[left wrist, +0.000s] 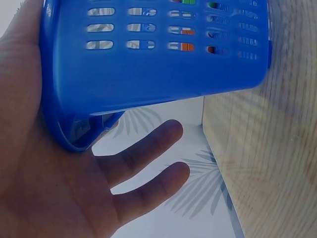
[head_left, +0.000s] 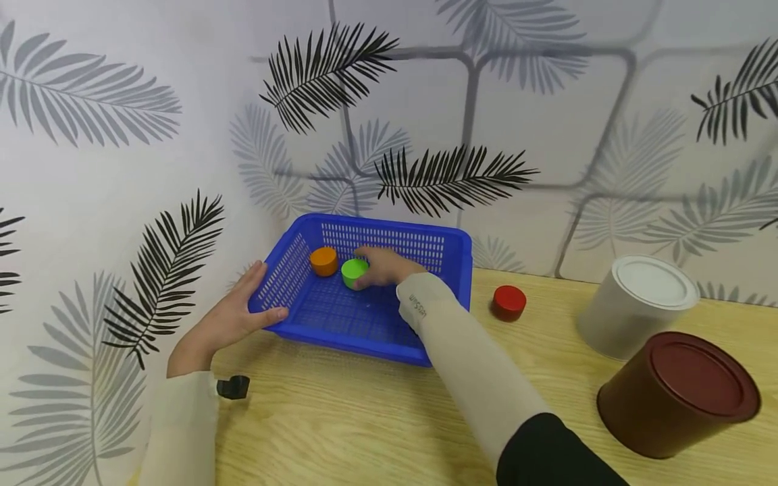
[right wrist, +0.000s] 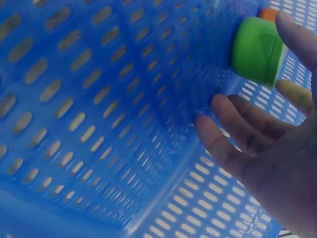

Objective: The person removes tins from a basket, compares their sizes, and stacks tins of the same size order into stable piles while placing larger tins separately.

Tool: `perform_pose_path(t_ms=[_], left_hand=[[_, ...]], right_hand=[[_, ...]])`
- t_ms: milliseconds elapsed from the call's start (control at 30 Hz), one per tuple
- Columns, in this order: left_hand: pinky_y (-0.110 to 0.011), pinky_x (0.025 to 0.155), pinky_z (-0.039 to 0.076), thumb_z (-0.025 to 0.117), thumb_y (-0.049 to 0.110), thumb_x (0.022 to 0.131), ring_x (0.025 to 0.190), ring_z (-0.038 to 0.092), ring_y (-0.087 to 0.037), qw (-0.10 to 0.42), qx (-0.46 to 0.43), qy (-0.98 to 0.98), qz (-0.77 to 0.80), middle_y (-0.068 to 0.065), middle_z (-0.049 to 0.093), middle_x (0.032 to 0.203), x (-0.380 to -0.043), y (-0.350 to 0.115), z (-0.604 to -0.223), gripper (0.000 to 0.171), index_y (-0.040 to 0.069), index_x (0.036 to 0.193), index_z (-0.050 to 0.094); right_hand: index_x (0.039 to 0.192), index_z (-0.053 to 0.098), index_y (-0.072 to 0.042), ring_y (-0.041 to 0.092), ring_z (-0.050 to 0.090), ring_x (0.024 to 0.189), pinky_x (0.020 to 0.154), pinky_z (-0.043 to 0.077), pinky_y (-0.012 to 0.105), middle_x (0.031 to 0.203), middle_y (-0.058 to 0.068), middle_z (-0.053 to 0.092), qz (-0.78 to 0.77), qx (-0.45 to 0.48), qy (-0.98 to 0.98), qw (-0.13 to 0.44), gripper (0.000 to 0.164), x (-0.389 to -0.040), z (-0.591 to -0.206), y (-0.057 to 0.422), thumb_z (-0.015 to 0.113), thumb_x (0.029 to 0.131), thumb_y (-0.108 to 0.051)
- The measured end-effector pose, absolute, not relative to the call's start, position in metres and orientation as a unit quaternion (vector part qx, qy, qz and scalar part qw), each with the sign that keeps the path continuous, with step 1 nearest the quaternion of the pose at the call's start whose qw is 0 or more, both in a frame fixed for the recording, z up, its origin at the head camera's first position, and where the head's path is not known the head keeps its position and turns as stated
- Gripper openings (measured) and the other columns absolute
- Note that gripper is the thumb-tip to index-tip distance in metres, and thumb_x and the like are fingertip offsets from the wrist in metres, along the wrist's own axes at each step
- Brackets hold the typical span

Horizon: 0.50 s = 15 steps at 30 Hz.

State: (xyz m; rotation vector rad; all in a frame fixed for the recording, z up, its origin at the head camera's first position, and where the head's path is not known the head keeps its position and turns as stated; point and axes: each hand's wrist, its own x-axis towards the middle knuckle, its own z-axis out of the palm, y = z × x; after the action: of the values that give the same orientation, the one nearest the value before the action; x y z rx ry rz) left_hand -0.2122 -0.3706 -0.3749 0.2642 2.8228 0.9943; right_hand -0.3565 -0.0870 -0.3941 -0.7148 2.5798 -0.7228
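Observation:
A blue perforated plastic basket (head_left: 358, 344) stands on the wooden table against the wall. My left hand (head_left: 227, 317) lies at its left front corner, thumb along the front rim and fingers outside the left wall. In the left wrist view, two fingers (left wrist: 143, 151) stretch straight below the rim. Inside the basket, my right hand (head_left: 383, 266) pinches a small green round container (right wrist: 255, 49) between thumb and index finger, its other fingers spread loosely. Close beside it on the basket's left side sits a similar orange container (head_left: 324, 261).
A small red round container (head_left: 508, 303) stands on the table (head_left: 328, 418) right of the basket. Farther right are a white lidded can (head_left: 638, 307) and a dark brown-red can (head_left: 677, 395). The leaf-patterned wall (head_left: 529, 223) rises right behind the basket.

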Motion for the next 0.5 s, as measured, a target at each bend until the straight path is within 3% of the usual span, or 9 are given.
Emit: perform_pose_path(t_ms=[133,267,400,500], left_hand=[[-0.071,0.112,0.009,0.071,0.052,0.09,0.151,-0.004,-0.043,0.063,0.09,0.937,0.332,-0.017,-0.006,0.168,-0.212,-0.37,-0.375,0.111,0.009,0.163,-0.001],[-0.072,0.112,0.008,0.071,0.052,0.09,0.151,-0.004,-0.044,0.062,0.09,0.935,0.337,-0.017,-0.006,0.168,-0.212,-0.369,-0.377,0.111,0.009,0.163,0.0],[-0.072,0.112,0.009,0.072,0.051,0.09,0.151,-0.003,-0.045,0.061,0.093,0.935,0.337,-0.018,-0.005,0.168,-0.213,-0.37,-0.38,0.11,0.008,0.163,0.0],[-0.072,0.112,0.01,0.071,0.052,0.09,0.151,-0.002,-0.046,0.054,0.095,0.937,0.332,-0.018,-0.004,0.168,-0.213,-0.371,-0.378,0.11,0.008,0.163,0.001]], right_hand=[[0.14,0.055,-0.008,0.024,0.055,0.112,0.098,0.045,0.039,0.13,0.01,0.06,-0.238,-0.258,0.919,0.181,0.057,-0.353,-0.388,-0.088,0.079,0.09,-0.023],[0.132,0.057,-0.005,0.023,0.057,0.102,0.09,0.049,0.038,0.116,0.008,0.061,-0.206,-0.252,0.921,0.214,0.049,-0.346,-0.374,-0.084,0.078,0.089,-0.018],[0.13,0.058,-0.006,0.022,0.058,0.099,0.089,0.051,0.038,0.113,0.006,0.061,-0.203,-0.255,0.912,0.25,0.046,-0.338,-0.359,-0.078,0.076,0.089,-0.016],[0.128,0.059,-0.006,0.022,0.058,0.098,0.087,0.051,0.037,0.113,0.007,0.062,-0.234,-0.277,0.904,0.224,0.043,-0.332,-0.344,-0.073,0.075,0.089,-0.015]])
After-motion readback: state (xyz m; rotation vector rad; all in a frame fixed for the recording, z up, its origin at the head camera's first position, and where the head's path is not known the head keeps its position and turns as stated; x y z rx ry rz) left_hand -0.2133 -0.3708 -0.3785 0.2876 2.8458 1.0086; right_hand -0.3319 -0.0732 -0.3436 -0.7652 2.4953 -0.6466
